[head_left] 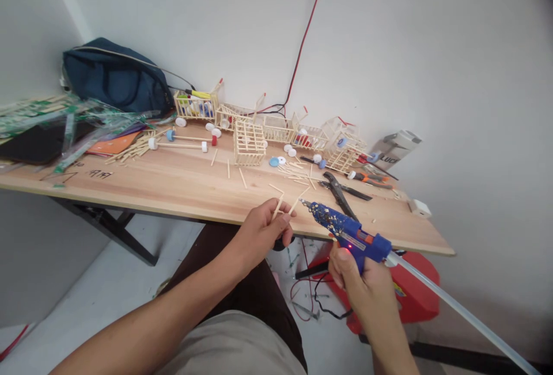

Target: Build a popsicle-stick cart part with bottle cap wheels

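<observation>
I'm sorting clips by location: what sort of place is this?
Probably a craft workspace: the right hand holds a blue glue gun, and slatted stick frames and orange-handled pliers sit on the table.

I'm facing a plain whitish wall point(432, 46), which is meeting another wall point(21, 23) in a corner at the left. A wood-grain counter point(194, 188) is running along it, standing on dark legs point(129, 243). Pale floor point(114, 300) is showing underneath, and soft, even light is falling throughout.
</observation>
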{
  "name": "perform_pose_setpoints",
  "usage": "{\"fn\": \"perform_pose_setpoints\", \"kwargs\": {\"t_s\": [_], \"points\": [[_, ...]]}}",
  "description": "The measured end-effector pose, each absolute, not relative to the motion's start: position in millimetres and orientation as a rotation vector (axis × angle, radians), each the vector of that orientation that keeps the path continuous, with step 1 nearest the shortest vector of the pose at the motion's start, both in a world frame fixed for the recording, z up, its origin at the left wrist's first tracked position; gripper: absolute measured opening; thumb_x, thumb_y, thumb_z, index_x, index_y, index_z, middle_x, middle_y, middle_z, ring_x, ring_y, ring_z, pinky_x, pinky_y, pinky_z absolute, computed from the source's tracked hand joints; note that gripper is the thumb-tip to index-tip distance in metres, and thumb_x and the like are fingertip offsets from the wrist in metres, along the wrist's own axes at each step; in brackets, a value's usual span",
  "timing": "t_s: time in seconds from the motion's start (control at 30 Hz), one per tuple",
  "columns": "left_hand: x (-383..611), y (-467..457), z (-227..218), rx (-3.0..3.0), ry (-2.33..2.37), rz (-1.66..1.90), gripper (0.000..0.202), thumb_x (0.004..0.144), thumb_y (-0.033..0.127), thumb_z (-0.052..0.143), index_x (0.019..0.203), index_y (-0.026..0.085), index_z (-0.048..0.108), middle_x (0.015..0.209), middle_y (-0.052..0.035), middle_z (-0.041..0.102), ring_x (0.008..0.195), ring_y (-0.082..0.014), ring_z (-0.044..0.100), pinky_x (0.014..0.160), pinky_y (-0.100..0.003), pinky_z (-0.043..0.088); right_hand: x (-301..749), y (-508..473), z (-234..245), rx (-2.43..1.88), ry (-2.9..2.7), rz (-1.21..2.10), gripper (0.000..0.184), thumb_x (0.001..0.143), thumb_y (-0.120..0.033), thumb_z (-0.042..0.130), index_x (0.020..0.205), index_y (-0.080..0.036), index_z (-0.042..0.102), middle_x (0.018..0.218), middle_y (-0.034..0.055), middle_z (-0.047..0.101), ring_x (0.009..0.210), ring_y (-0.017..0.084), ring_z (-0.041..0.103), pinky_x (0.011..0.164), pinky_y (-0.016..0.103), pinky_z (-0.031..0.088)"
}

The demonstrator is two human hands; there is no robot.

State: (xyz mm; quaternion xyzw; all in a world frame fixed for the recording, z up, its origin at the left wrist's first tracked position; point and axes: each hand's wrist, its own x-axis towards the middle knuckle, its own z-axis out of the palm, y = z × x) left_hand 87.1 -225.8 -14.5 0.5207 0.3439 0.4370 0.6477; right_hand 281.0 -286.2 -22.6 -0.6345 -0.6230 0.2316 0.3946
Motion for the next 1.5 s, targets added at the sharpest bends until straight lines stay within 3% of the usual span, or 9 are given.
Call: {"fn": "perform_pose_setpoints", "kwargs": {"t_s": [0.93,1.23,1.5], "points": [[83.6,-227.7,-15.5,1.168,0.769,0.986,0.025,0.087,0.042,0.050,0.093,0.017,0.051,0.054,0.0051,0.051,0.046,-0.0075,0.028,0.049,-0.022,0.020,279.8,-286.3,-23.4,-1.618,-1.579,0.560,0.045,0.090,-0.050,0.046,0.055,-0.020,0.042,0.047,-0.0016,0.043,0.045,0.011,0.040,0.044,0.024,0.031],[84.5,-228.6,-13.5,1.122,0.761,0.974,0.022,0.087,0.039,0.048,0.091,0.018,0.049,0.054,0.0053,0.050,0.045,-0.0069,0.027,0.047,-0.022,0.021,276.0,-288.2,-21.1,-1.506,-1.475,0.680,0.036,0.089,-0.048,0.049,0.066,-0.020,0.048,0.050,-0.0029,0.042,0.046,0.012,0.039,0.043,0.024,0.032],[85.2,-228.2,-15.2,1.069,0.731,0.965,0.019,0.089,0.037,0.047,0.089,0.018,0.047,0.053,0.0053,0.050,0.043,-0.0060,0.026,0.045,-0.021,0.019,278.1,-286.6,-18.2,-1.536,-1.577,0.691,0.041,0.089,-0.048,0.047,0.058,-0.021,0.043,0.050,-0.0014,0.044,0.046,0.012,0.041,0.043,0.024,0.033]]}}
